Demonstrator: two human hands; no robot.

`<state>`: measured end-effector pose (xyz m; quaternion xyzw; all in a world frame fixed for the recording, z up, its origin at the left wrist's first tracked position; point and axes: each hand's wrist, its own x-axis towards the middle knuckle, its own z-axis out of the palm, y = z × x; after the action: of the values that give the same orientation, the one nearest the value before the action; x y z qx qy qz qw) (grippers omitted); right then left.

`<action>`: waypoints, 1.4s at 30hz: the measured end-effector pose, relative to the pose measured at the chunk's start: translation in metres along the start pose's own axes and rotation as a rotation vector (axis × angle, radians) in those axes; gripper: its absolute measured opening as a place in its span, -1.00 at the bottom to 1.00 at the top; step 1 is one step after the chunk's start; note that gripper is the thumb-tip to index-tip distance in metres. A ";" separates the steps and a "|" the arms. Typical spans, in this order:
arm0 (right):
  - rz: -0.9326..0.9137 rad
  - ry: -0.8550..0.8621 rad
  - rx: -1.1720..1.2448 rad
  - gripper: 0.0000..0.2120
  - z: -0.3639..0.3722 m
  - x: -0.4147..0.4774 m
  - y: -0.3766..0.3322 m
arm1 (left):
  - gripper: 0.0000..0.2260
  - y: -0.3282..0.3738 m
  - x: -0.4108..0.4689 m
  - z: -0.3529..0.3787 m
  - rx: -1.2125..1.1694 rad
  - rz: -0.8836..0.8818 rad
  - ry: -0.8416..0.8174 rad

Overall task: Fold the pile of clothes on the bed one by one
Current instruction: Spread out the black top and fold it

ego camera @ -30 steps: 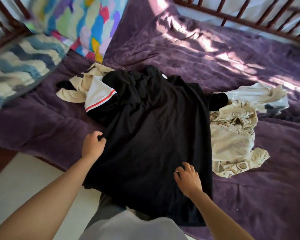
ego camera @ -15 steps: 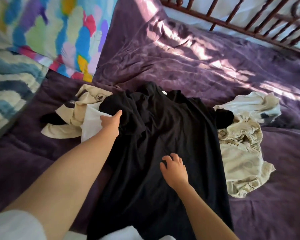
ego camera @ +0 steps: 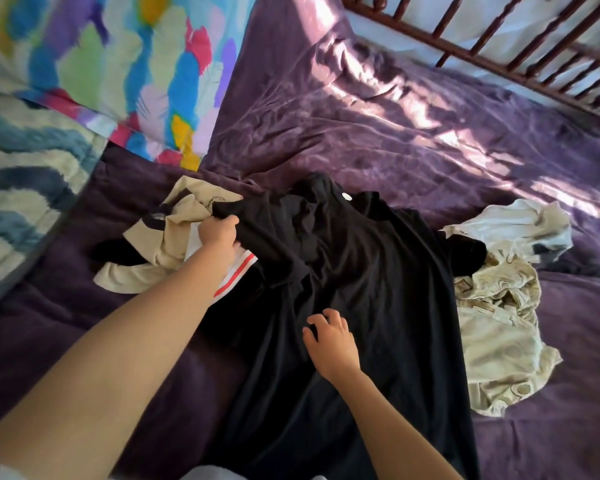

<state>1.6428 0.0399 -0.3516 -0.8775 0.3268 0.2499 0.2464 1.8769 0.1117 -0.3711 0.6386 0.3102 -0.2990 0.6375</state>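
A black shirt (ego camera: 371,282) lies spread lengthwise on the purple bed cover (ego camera: 378,126), its collar at the far end. My left hand (ego camera: 219,235) grips the shirt's bunched left sleeve near the shoulder. My right hand (ego camera: 328,341) rests on the middle of the shirt with fingers curled and slightly apart, pressing the cloth. Under the left sleeve lies a heap of beige clothes (ego camera: 174,233) and a white piece with red stripes (ego camera: 238,271). To the right of the shirt sits a cream patterned garment (ego camera: 492,334) and a white one (ego camera: 520,226).
A multicoloured pillow (ego camera: 118,64) and a blue-and-cream wavy pillow (ego camera: 25,181) lie at the far left. A dark wooden rail (ego camera: 499,53) runs along the far right edge of the bed. Sunlit purple cover stretches beyond the shirt's collar.
My left hand went from the shirt's left edge up to the sleeve and closed on it. My right hand shifted from the hem toward the shirt's middle.
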 end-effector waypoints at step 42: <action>0.247 0.110 0.242 -0.69 0.024 -0.048 0.161 | -0.41 -0.118 -0.057 0.063 1.991 0.655 -0.363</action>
<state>1.4929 -0.0313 -0.3842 -0.8069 0.4729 0.1887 0.2995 1.7505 0.0474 -0.4012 0.8707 -0.3609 -0.3228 -0.0861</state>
